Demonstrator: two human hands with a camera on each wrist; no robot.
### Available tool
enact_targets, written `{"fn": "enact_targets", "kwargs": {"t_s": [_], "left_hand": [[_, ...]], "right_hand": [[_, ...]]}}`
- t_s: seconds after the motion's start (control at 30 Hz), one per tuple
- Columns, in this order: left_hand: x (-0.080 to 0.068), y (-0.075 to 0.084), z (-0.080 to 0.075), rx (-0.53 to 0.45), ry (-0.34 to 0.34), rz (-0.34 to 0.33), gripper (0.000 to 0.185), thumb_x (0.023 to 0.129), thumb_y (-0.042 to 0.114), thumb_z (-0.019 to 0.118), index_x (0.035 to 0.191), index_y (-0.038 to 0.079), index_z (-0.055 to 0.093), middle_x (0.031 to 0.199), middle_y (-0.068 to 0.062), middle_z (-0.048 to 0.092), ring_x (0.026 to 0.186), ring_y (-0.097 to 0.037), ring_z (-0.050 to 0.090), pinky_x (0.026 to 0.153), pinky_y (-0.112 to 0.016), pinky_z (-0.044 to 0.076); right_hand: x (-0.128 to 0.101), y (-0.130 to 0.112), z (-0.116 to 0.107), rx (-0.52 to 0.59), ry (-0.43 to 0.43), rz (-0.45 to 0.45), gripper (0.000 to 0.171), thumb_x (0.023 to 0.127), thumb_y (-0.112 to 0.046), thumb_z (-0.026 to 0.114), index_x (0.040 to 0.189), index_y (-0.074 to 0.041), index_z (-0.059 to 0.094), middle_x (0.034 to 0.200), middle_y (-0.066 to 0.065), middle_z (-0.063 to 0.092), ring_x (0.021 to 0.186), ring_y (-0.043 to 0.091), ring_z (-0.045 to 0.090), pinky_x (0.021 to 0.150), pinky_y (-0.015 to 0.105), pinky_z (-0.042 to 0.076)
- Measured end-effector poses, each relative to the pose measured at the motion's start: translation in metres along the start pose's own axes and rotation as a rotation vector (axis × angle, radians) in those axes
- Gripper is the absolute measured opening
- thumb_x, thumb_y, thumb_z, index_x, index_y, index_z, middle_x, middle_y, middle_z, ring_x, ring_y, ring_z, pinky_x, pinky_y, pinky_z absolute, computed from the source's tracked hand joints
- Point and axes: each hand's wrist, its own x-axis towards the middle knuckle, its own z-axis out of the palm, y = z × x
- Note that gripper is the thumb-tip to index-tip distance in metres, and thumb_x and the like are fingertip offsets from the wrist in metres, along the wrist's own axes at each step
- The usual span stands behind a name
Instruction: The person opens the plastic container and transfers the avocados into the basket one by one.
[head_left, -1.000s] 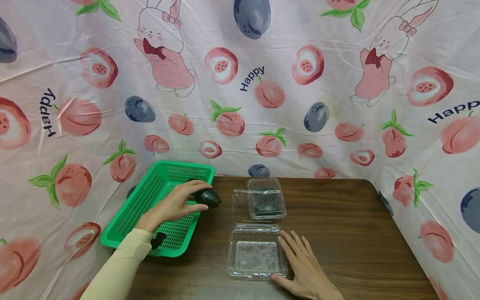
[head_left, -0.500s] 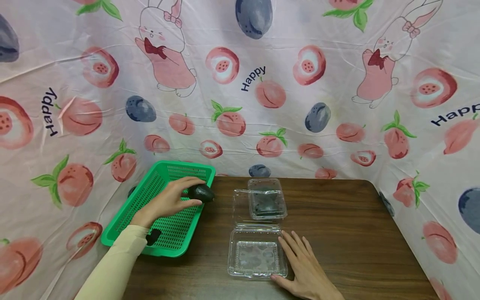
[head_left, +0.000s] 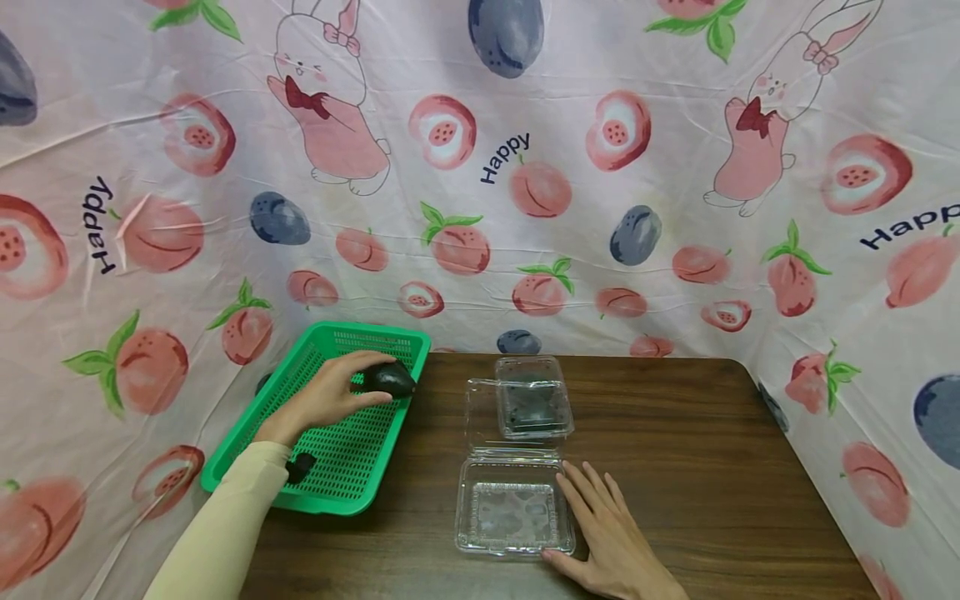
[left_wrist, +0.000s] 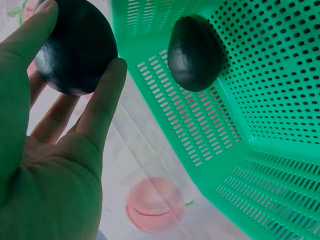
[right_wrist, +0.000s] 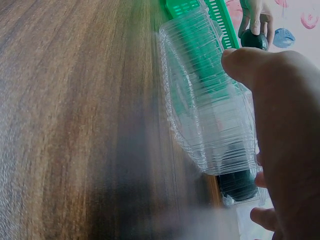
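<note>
In the head view my left hand point(head_left: 330, 396) holds a dark avocado point(head_left: 390, 380) between thumb and fingers, over the right side of the green basket point(head_left: 375, 492). The left wrist view shows this avocado point(left_wrist: 77, 50) up close at the fingertips, with a second avocado point(left_wrist: 194, 54) lying in the basket. On the table, an open clear plastic clamshell box point(head_left: 516, 508) has its lid raised toward the back. My right hand point(head_left: 611, 533) lies at the box's right side, fingers outstretched, thumb by the front corner.
Behind the raised lid stands another clear box point(head_left: 534, 400) with something dark inside. All this is on a brown wooden table point(head_left: 690, 450). A fruit-printed cloth point(head_left: 570, 233) hangs behind and along both sides.
My left hand has carried the avocado leftward, from beyond the basket's right rim to over the basket. The right hand and the open box stay in place.
</note>
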Motion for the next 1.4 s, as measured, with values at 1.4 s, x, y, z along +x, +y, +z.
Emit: {"fn": "enact_targets", "kwargs": {"t_s": [1.4], "left_hand": [[0.0, -0.069, -0.002, -0.087, 0.031, -0.302, 0.071, 0.107, 0.041, 0.08, 0.166, 0.01, 0.056, 0.167, -0.031, 0.055, 0.142, -0.061, 0.062, 0.107, -0.071, 0.061]], "right_hand": [[-0.002, -0.003, 0.002, -0.015, 0.006, 0.0, 0.105, 0.093, -0.08, 0.077, 0.165, -0.006, 0.056, 0.172, 0.016, 0.057, 0.153, 0.048, 0.058, 0.14, 0.022, -0.018]]}}
